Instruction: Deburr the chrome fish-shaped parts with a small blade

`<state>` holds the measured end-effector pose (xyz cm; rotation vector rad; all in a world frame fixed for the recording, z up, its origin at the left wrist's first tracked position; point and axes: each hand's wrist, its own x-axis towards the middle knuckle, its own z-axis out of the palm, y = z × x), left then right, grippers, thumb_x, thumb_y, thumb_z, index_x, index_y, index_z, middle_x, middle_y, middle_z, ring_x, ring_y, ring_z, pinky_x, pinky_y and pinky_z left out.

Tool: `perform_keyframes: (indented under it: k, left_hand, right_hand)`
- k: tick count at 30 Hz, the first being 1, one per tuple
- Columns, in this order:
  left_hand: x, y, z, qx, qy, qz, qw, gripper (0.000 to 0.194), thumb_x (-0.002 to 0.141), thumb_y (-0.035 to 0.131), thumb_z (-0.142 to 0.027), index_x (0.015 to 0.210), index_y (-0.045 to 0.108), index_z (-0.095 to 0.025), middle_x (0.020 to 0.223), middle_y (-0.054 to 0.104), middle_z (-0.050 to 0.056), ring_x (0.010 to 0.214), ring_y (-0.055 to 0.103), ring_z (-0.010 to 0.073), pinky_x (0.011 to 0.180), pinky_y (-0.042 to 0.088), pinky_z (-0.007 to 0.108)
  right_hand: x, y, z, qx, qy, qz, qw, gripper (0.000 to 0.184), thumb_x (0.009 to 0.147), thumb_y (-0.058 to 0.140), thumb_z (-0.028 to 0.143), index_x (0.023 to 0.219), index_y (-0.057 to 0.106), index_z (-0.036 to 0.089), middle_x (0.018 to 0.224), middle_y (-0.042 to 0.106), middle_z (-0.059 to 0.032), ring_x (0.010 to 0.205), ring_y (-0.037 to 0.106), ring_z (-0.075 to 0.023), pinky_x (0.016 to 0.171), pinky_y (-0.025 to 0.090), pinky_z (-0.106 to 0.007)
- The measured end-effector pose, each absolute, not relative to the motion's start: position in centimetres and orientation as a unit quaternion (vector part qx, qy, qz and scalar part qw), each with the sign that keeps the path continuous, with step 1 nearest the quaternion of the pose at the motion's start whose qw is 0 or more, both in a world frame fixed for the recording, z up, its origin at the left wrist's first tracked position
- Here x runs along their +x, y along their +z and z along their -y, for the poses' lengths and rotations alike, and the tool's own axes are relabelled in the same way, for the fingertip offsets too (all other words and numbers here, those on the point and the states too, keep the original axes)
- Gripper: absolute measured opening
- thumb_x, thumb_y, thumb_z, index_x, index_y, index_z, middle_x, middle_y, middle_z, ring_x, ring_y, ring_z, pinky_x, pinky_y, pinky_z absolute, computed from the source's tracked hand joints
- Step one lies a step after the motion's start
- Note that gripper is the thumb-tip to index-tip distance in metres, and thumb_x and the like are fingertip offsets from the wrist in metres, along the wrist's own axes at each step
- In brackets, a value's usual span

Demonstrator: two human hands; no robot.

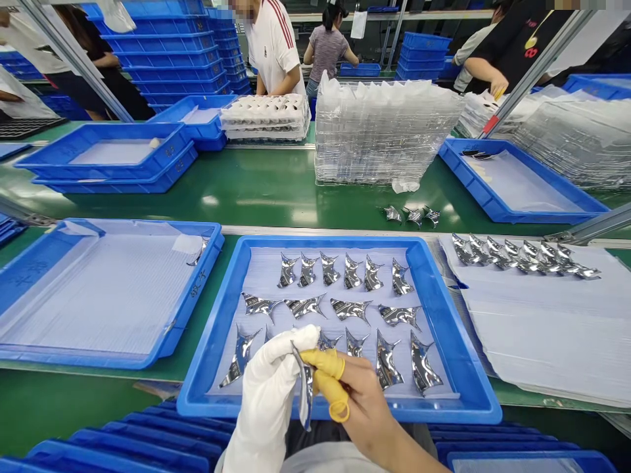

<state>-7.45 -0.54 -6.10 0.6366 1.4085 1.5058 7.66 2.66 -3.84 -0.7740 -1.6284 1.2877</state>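
Observation:
My left hand [270,387], in a white glove, grips a shiny chrome part [305,393] with pointed corners, seen nearly edge-on. On the same part are the fingers of my right hand [352,391], bare except for yellow finger cots on the thumb and a finger. Both hands are over the near side of a blue tray [456,335] lined with white sheet. Rows of similar chrome parts [351,310] lie in it, and my hands hide some of the nearest row.
Left is a lined blue tray [98,295]; right, a white sheet stack [542,328] carries a row of chrome parts [522,256]. Beyond are three small chrome pieces [413,215], stacked clear plastic trays [379,138] and blue trays [113,148]. Several people work across the bench.

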Motion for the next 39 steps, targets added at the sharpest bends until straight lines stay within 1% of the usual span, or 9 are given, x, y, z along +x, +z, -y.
perform_keyframes:
  k: [3,6,9,13,20,23,25,31,39]
  left_hand:
    - [-7.56,-5.99,0.44,0.256,0.616,-0.576,0.472,0.042,0.070,0.090,-0.049,0.100,0.082,-0.021,0.109,0.082,0.015,0.098,0.079,0.0409,0.079,0.068,0.045]
    - [-7.56,-5.87,0.44,0.255,0.617,-0.579,0.469,0.042,0.070,0.090,-0.050,0.099,0.082,-0.020,0.107,0.082,0.015,0.100,0.078,0.0413,0.082,0.067,0.046]
    - [-7.54,-5.81,0.52,0.256,0.617,-0.576,0.471,0.041,0.071,0.089,-0.050,0.100,0.082,-0.021,0.107,0.082,0.014,0.100,0.078,0.0411,0.085,0.067,0.048]
    - [-7.65,-5.93,0.61,0.258,0.617,-0.572,0.475,0.039,0.071,0.089,-0.050,0.098,0.082,-0.022,0.108,0.082,0.014,0.103,0.078,0.0413,0.088,0.066,0.049]
    - [-7.57,-5.98,0.39,0.263,0.615,-0.566,0.483,0.043,0.068,0.091,-0.050,0.099,0.083,-0.021,0.110,0.082,0.016,0.105,0.077,0.0431,0.086,0.066,0.049]
    - [-7.59,-5.84,0.31,0.262,0.616,-0.571,0.475,0.042,0.071,0.089,-0.050,0.101,0.083,-0.022,0.108,0.082,0.015,0.101,0.078,0.0409,0.083,0.067,0.046]
    - [-7.65,-5.75,0.31,0.262,0.616,-0.577,0.468,0.041,0.072,0.088,-0.049,0.103,0.083,-0.022,0.108,0.082,0.014,0.098,0.079,0.0393,0.082,0.067,0.045]
    - [-7.78,-5.61,0.53,0.266,0.619,-0.582,0.455,0.041,0.070,0.089,-0.050,0.100,0.083,-0.023,0.109,0.082,0.013,0.104,0.077,0.0408,0.086,0.066,0.046]
    - [-7.88,-5.82,0.82,0.268,0.619,-0.584,0.452,0.035,0.071,0.090,-0.047,0.095,0.083,-0.023,0.109,0.082,0.012,0.104,0.078,0.0408,0.089,0.066,0.047]
  right_hand:
    - [7.63,-3.90,-2.94,-0.286,0.551,0.640,0.453,0.034,0.108,0.052,0.036,0.112,0.082,0.022,0.065,0.063,-0.0004,0.059,0.053,-0.0139,0.055,0.044,-0.024]
    - [7.73,-3.82,-3.10,-0.293,0.512,0.668,0.454,0.040,0.109,0.049,0.041,0.111,0.083,0.021,0.061,0.058,0.0001,0.056,0.047,-0.0139,0.052,0.039,-0.025]
    - [7.88,-3.84,-3.15,-0.294,0.458,0.705,0.455,0.045,0.111,0.042,0.039,0.114,0.082,0.021,0.060,0.053,0.0011,0.054,0.041,-0.0136,0.051,0.034,-0.026]
    - [7.98,-3.98,-3.07,-0.288,0.446,0.712,0.459,0.042,0.111,0.042,0.035,0.118,0.081,0.022,0.062,0.057,0.0007,0.055,0.044,-0.0137,0.053,0.036,-0.026]
    - [7.54,-3.91,-3.00,-0.304,0.552,0.629,0.455,0.034,0.106,0.054,0.033,0.093,0.084,0.020,0.063,0.060,0.0004,0.057,0.050,-0.0127,0.054,0.043,-0.023]
    - [7.54,-4.07,-2.99,-0.282,0.561,0.631,0.455,0.035,0.107,0.053,0.037,0.101,0.084,0.021,0.064,0.066,-0.0011,0.059,0.054,-0.0142,0.056,0.045,-0.024]
    - [7.65,-4.07,-2.98,-0.275,0.542,0.653,0.452,0.039,0.109,0.049,0.040,0.108,0.083,0.020,0.065,0.066,-0.0021,0.058,0.052,-0.0150,0.055,0.044,-0.026]
    - [7.99,-3.49,-3.14,-0.283,0.454,0.716,0.448,0.052,0.112,0.035,0.043,0.116,0.082,0.021,0.059,0.052,0.0010,0.052,0.038,-0.0140,0.050,0.033,-0.027]
    - [7.84,-3.94,-3.00,-0.279,0.458,0.708,0.459,0.044,0.111,0.040,0.037,0.121,0.080,0.023,0.062,0.054,0.0015,0.055,0.041,-0.0133,0.052,0.035,-0.026]
